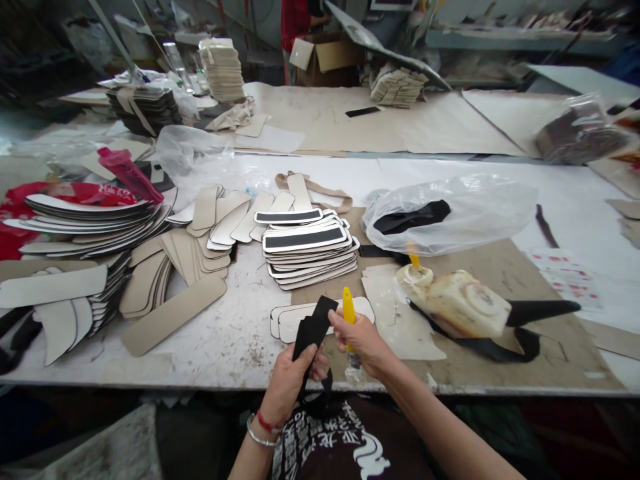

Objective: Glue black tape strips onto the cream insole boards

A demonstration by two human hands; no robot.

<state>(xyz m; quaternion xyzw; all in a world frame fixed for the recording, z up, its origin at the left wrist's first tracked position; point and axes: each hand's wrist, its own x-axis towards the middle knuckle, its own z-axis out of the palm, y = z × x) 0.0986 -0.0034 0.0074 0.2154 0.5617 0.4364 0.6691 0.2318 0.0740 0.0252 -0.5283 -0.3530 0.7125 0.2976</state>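
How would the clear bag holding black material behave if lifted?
The clear bag is probably floppy: its thin film is creased and slumped. It looks light for its size, being mostly film. The black material may shift inside, since it fills only part of the bag.

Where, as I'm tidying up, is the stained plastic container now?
At the right of the head view, the stained plastic container lies on the table, right of the right hand and below the clear bag.

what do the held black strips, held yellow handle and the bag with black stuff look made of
Black strips: probably fabric or webbing, matte with little shine. Yellow handle: likely plastic, smooth and evenly coloured. Bag: apparently thin plastic film, translucent, crinkled, with glossy highlights.
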